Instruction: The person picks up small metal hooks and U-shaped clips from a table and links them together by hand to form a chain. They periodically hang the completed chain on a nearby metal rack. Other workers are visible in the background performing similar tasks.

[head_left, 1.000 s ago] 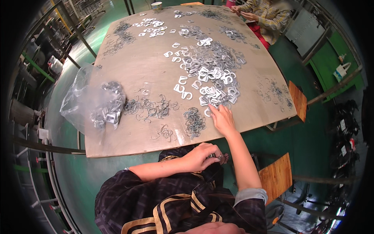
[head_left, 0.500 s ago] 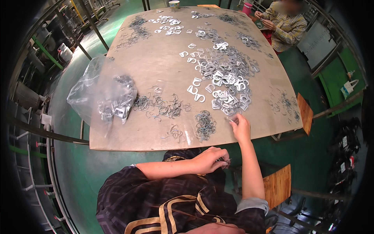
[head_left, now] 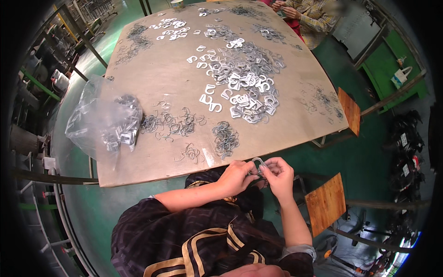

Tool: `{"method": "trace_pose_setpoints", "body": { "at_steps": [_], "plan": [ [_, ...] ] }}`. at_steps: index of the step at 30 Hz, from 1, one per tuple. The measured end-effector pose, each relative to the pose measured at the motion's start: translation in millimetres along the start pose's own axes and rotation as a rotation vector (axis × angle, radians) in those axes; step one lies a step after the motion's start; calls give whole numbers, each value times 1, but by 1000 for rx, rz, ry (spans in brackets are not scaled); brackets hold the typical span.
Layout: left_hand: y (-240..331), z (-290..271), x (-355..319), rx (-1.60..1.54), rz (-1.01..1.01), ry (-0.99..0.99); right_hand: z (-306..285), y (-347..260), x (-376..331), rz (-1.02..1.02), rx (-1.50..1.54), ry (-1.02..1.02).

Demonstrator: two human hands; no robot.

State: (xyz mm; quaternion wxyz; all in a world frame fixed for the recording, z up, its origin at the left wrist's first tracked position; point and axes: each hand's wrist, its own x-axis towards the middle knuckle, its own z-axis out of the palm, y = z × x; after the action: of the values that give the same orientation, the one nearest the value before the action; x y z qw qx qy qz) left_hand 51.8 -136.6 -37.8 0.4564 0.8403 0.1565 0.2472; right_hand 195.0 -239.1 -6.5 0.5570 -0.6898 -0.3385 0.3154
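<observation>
My right hand (head_left: pixel 280 176) pinches a silver metal hook (head_left: pixel 257 160) by its lower part, its curved end pointing up, just off the table's near edge. Close against it is my left hand (head_left: pixel 236 177), fingers closed at the hook; whatever small piece they hold is too small to make out. Beyond my hands, a large pile of similar silver hooks (head_left: pixel 251 83) covers the table's middle right. A small heap of bent wire clips (head_left: pixel 225 139) lies near the front edge, with looser wire clips (head_left: pixel 173 122) to its left.
A clear plastic bag (head_left: pixel 85 117) with metal pieces in it lies on the brown-covered table (head_left: pixel 157 78) at left. More hooks (head_left: pixel 173 27) and wire clips sit at the far side. A co-worker in a plaid shirt (head_left: pixel 318 21) is at the far right. A wooden stool (head_left: pixel 325 203) stands beside me.
My right hand has come back from the pile's near edge to my left hand, bringing a hook. My left hand has risen slightly to meet it. The view has shifted, moving the table leftward.
</observation>
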Motion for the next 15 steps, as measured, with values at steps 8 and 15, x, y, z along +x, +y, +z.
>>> {"method": "trace_pose_setpoints", "body": {
  "at_steps": [8,15],
  "plan": [
    [-45,-67,18,412,24,209,0,5,-17,-91,-142,61],
    [-131,-144,45,1182,-107,-61,-3,7,-18,-105,-148,45]
  ]
}}
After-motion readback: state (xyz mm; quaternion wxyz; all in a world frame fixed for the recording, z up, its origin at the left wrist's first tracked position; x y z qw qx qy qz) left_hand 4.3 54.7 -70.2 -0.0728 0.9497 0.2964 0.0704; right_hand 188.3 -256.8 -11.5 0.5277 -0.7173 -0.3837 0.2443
